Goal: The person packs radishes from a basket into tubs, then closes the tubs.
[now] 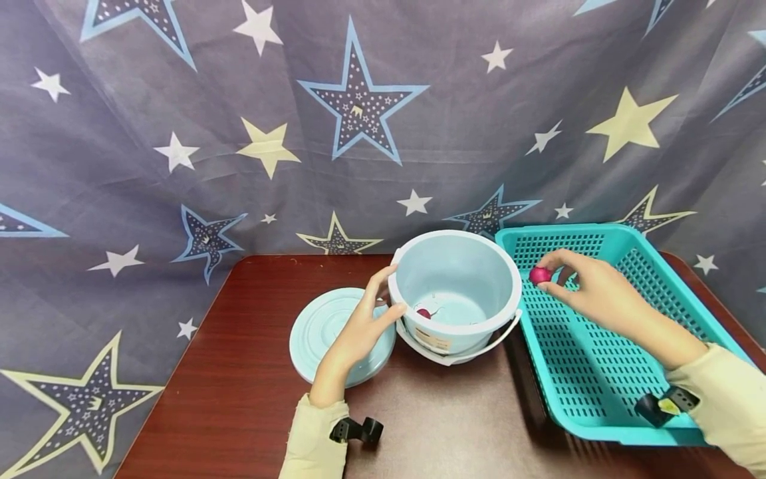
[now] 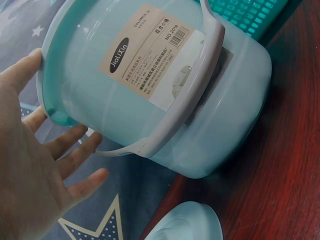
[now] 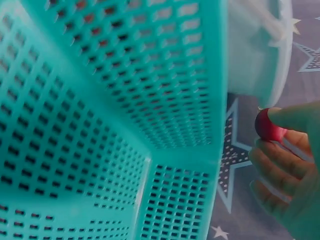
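A pale blue plastic bucket (image 1: 451, 293) with a white bail handle (image 1: 445, 360) stands on the table. Inside it, near the front left wall, lies a small red radish (image 1: 423, 313) with a thin root. My left hand (image 1: 364, 329) touches the bucket's left rim, its fingers spread and fairly straight in the left wrist view. Between thumb and fingertips my right hand (image 1: 598, 293) pinches another red radish (image 1: 540, 275). In the head view that hand appears over the left side of a teal slotted basket (image 1: 598, 432), just right of the bucket.
A round pale blue lid (image 1: 320, 326) lies left of the bucket, partly behind my left forearm. Dark red tabletop (image 1: 227, 399) stretches across the front and left. A grey star-patterned cloth (image 1: 221, 86) hangs behind the table.
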Motion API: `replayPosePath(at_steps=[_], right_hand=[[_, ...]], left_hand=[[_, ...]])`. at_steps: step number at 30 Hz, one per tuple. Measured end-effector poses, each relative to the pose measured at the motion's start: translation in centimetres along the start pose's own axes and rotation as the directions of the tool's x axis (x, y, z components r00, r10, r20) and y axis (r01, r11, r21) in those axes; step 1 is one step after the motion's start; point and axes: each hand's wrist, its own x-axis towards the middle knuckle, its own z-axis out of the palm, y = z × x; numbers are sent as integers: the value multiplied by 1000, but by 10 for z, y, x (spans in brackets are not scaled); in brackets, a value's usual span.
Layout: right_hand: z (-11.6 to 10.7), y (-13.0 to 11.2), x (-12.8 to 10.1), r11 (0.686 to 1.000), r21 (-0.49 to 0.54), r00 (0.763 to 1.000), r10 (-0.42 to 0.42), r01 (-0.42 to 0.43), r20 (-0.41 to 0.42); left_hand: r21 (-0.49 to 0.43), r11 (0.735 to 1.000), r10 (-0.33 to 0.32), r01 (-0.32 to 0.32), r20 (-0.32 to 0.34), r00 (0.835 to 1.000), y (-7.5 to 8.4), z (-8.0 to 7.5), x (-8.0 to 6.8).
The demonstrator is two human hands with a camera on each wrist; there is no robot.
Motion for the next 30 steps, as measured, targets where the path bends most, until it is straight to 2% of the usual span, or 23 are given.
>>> replayPosePath(at_steps=[7, 16, 22, 30], right_hand=[[-14, -11, -2, 997, 80, 999, -3, 7, -52], [-15, -33, -5, 973, 230, 996, 41, -22, -75], [-13, -49, -4, 969, 246, 996, 34, -13, -80], [-9, -67, 2, 971, 234, 998, -37, 48, -50]], left_hand=[[-7, 1000, -7, 7, 1, 1000, 1, 0, -1], [7, 1000, -9, 9, 1, 1000, 1, 1, -1], [0, 1000, -11, 11, -8, 1000, 1, 1, -1], [-3, 1000, 0, 0, -4, 1000, 2, 2, 0]])
